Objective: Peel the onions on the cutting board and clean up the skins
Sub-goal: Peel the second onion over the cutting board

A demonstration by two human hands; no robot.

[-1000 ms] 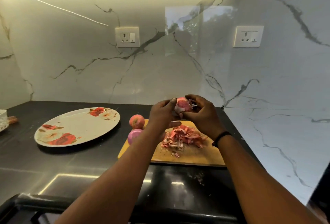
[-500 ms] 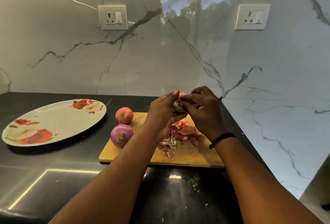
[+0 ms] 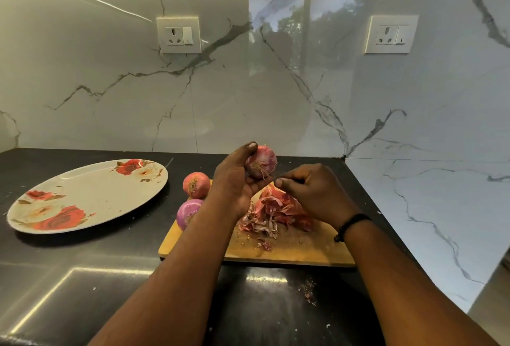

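At the far left, a floral plate (image 3: 82,196) is sitting on the dark counter (image 3: 82,276), well apart from your hands. Beside it, an unpeeled onion (image 3: 196,185) is resting at the back left corner of the wooden cutting board (image 3: 289,251), and a peeled purple onion (image 3: 189,213) is lying just in front of it, partly behind your left forearm. Your left hand (image 3: 234,182) is holding a third onion (image 3: 262,164) up above the board, fingers and thumb curled around it, root end facing you. Below, a pile of onion skins (image 3: 276,213) is lying on the middle of the board. Your right hand (image 3: 314,193) is hovering just right of the held onion, fingertips (image 3: 278,182) pinched together; you cannot tell whether they are gripping a root strand. A black band (image 3: 350,225) is circling that wrist. A few skin crumbs (image 3: 307,292) are lying on the counter.
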